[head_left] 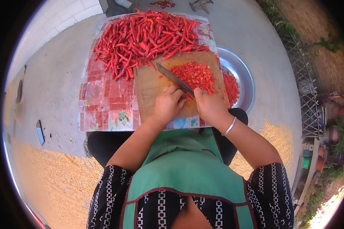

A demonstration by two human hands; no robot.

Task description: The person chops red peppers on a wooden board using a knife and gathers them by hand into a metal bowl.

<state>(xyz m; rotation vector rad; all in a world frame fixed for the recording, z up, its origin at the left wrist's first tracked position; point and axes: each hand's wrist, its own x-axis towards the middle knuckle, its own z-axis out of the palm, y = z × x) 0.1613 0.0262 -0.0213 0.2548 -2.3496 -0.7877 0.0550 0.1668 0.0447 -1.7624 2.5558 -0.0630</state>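
Note:
My right hand (211,107) is closed around the handle of a knife (174,79), whose long dark blade slants to the upper left across the wooden cutting board (149,89). Beside the blade, my left hand (168,102) rests on the board with its fingers curled inward. Red bits show by its fingertips, but what it grips is hidden. A heap of chopped red chili (198,76) lies on the board just past the blade. Whole red chili peppers (141,36) are piled high at the far side of the table, spilling onto the board's back edge.
The low table has a red-and-white checked cloth (103,110). At its right, a metal basin (249,86) on the floor holds chopped chili. Yellowish grain (61,175) is spread over the concrete. A phone (40,132) lies at left; a small stool (201,4) stands beyond the table.

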